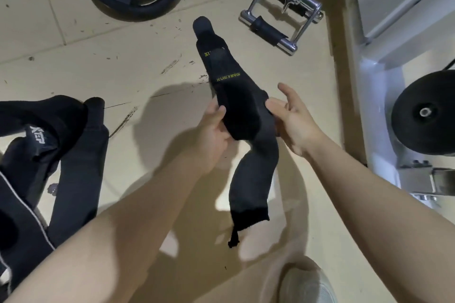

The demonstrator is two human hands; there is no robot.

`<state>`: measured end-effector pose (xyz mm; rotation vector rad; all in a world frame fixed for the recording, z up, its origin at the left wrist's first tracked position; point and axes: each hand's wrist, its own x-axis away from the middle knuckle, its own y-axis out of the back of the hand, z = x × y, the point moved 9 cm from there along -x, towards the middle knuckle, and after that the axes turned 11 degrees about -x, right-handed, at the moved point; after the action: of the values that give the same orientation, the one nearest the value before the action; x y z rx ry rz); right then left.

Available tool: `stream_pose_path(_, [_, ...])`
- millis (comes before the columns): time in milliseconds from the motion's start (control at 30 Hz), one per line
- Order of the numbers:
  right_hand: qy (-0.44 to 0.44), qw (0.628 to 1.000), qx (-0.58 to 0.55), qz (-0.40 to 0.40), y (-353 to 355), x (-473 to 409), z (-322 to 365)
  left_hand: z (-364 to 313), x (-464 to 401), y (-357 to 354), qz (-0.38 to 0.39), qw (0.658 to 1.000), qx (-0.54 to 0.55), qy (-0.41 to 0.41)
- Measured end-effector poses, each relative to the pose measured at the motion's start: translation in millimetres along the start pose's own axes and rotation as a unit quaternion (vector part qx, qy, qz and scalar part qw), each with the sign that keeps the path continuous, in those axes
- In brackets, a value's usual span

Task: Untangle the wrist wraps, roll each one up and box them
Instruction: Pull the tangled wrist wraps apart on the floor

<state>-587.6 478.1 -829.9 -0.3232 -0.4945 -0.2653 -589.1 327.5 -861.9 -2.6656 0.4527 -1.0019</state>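
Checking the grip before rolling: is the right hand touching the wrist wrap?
Touching. The head view shows the right hand pinching the wrist wrap at its edge.

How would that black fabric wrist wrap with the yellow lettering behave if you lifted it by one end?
Probably floppy: the black fabric wrist wrap with yellow lettering bends and droops below the left hand and right hand. It looks light, since a loose grip carries it. The woven cloth likely isn't slippery or fragile.
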Motion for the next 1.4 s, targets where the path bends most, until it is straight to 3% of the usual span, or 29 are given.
stream_pose_path(67, [-0.068, 0.997, -0.028, -0.022, 13.3, 5.9, -6.9, 13.5, 0.6, -7.8, 0.021, 0.997, -0.064, 0.031])
stream_pose_path(200, [-0.152, 0.959, 0.224, 0.082, 13.5, 29.7, -40.9, 44.2, -0.4, -14.5, -0.008, 0.971, -0.222, 0.09])
stream_pose_path(267, [-0.165, 0.946, 0.257, 0.11, 15.2, 37.4, -45.9, 52.3, -2.5, -11.0, -0.043, 0.961, -0.241, 0.131])
stream_pose_path(300, [-0.174, 0.945, 0.251, 0.113, 15.2, 40.9, -46.3, 57.6, 0.3, -10.4, -0.055, 0.959, -0.22, 0.171])
stream_pose_path(367, [-0.18, 0.957, 0.222, 0.046, 28.9, 37.0, -48.5, 65.3, 10.2, -18.5, -0.044, 0.965, -0.12, 0.228])
stream_pose_path(433, [-0.151, 0.969, 0.186, -0.063, 51.4, 30.6, -46.2, 67.3, 20.4, -26.8, -0.029, 0.974, -0.017, 0.223])
stream_pose_path(500, [-0.156, 0.969, 0.149, -0.122, 68.7, 33.3, -54.9, 79.2, 28.4, -25.6, -0.017, 0.976, 0.016, 0.218])
stream_pose_path(600, [-0.204, 0.954, 0.188, -0.112, 80.1, 51.6, -76.9, 112.1, 46.1, -22.9, 0.023, 0.962, -0.078, 0.259])
stream_pose_path(733, [-0.214, 0.945, 0.223, -0.109, 96.3, 90.0, -97.9, 127.9, 49.0, -21.8, -0.024, 0.967, -0.121, 0.222])
stream_pose_path(833, [-0.214, 0.945, 0.243, -0.049, 95.4, 112.0, -118.8, 133.2, 46.5, -30.9, -0.03, 0.965, -0.13, 0.224])
stream_pose_path(1000, [-0.192, 0.971, 0.129, -0.067, 99.9, 126.2, -116.0, 132.0, 48.2, -33.0, -0.067, 0.958, -0.153, 0.232])
stream_pose_path(1100, [-0.199, 0.973, 0.103, -0.057, 111.9, 130.8, -106.0, 133.5, 50.7, -43.0, -0.043, 0.956, -0.162, 0.243])
stream_pose_path(1200, [-0.237, 0.941, 0.24, -0.008, 119.7, 136.9, -106.3, 118.5, 43.4, -36.7, -0.079, 0.9, -0.393, 0.17])
stream_pose_path(1300, [-0.367, 0.874, 0.315, 0.049, 113.4, 156.5, -124.5, 102.5, 45.5, -27.1, -0.097, 0.782, -0.603, 0.127])
stream_pose_path(1333, [-0.391, 0.863, 0.316, 0.06, 109.7, 159.8, -127.5, 96.3, 43.3, -22.5, -0.11, 0.752, -0.642, 0.103])
stream_pose_path(1400, [-0.413, 0.856, 0.305, 0.062, 103.3, 158.8, -130.4, 79.2, 38.8, -21.1, -0.122, 0.729, -0.674, 0.022])
